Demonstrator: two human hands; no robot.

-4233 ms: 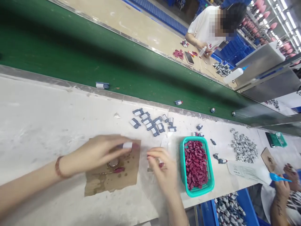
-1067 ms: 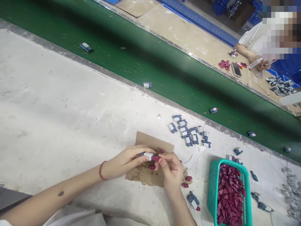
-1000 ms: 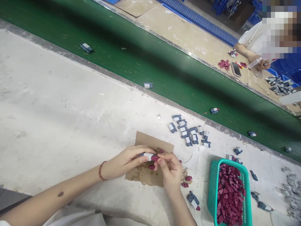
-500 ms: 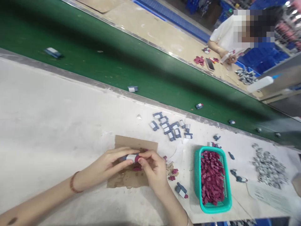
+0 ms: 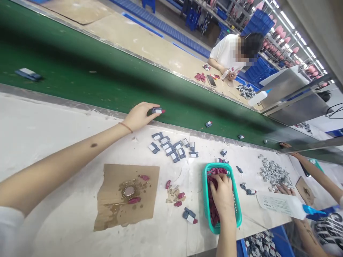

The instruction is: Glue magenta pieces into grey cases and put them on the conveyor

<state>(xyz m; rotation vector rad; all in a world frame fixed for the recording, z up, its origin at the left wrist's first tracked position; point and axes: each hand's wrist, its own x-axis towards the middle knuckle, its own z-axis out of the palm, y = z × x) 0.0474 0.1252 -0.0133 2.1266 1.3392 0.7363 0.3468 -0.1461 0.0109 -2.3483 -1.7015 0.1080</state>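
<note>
Seemingly placing red-tipped block (image 5: 157, 111), pinched in left hand (image 5: 139, 116), on conveyor belt (image 5: 182, 107) beyond teal basket (image 5: 205, 201); dipping right hand (image 5: 223, 191) inside, with unclear grip. Calls next for gentle release.

Right hand (image 5: 222, 192) hides some red pieces (image 5: 213, 214); blue bin (image 5: 284, 238) cut off by bottom edge; bottle print (image 5: 273, 202) illegible.
</note>
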